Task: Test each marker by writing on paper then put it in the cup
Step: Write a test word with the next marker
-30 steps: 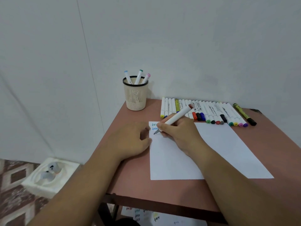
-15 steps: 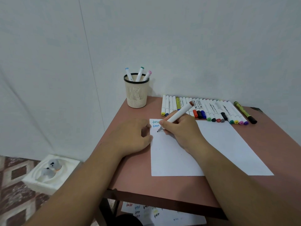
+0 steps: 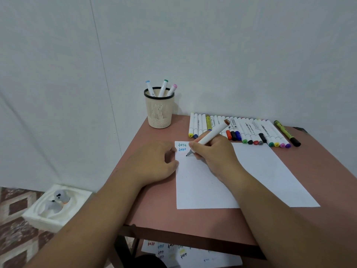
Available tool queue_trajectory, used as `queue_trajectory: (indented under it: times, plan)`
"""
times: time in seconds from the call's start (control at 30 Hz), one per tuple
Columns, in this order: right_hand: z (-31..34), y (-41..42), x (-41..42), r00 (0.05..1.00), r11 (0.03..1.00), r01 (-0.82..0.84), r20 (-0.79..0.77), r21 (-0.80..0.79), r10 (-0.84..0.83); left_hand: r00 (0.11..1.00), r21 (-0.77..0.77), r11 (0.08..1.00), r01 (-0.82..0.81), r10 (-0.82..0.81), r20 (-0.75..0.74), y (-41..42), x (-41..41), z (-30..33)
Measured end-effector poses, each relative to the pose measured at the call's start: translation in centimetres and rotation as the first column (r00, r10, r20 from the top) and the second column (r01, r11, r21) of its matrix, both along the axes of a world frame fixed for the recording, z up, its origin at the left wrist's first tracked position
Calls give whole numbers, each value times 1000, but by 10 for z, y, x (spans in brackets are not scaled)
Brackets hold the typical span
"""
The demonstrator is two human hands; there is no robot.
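Observation:
My right hand (image 3: 214, 153) grips a white marker (image 3: 211, 134) with a brown end cap, its dark tip touching the white paper (image 3: 251, 176) near the top left corner. Two blue-green "test" words and a faint pink mark sit there. My left hand (image 3: 152, 163) rests at the paper's left edge, fingers loosely curled, thumb against the sheet. A beige cup (image 3: 159, 111) with a black rim stands at the table's back left with three markers in it. A row of several capped markers (image 3: 249, 130) lies behind the paper.
The brown table (image 3: 193, 217) stands against a white wall. A yellow-green marker with a black cap (image 3: 286, 133) lies at the row's right end. On the floor to the left sits a white foam tray (image 3: 58, 207). Used paper sheets (image 3: 173, 252) lie under the table.
The marker tip has moved down a little on the paper, below the two written words. The left hand has stayed at the paper's edge.

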State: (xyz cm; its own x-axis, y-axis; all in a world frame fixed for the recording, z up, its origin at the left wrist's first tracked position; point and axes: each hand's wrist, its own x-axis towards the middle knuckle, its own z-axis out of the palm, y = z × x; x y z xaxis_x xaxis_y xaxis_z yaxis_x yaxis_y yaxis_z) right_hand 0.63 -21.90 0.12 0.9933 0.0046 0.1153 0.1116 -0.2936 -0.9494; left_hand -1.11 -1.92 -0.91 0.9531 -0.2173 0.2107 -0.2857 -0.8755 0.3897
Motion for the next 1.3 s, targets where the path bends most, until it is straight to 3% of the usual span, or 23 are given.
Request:
queue_trajectory:
  times: [0.17,0.27,0.43,0.53,1.07,1.23,1.3]
  plan:
    - [0,0,0,1000,1000,1,-8,13,-1,1000,9,1000,18,-18,-8,0,-3,2]
    - [-2,0,1,998,999,40,42,-16,-40,996,-141,988,61,-70,-61,0,-5,2]
    - [5,-2,-2,995,963,-15,99,270,-12,995,-265,961,73,-90,-50,-2,-5,-1]
    - [7,-2,-6,989,942,-86,138,324,43,996,-292,954,71,-85,-34,-2,-4,-2]
    - [10,-6,-10,944,914,-327,133,241,302,984,-387,908,163,-179,-7,-6,-11,-3]
    - [9,0,-11,967,936,-252,106,247,232,985,-395,904,164,-170,19,-12,-6,-5]
    - [14,4,-12,976,918,-215,90,333,196,985,-415,894,169,-169,38,-19,-4,0]
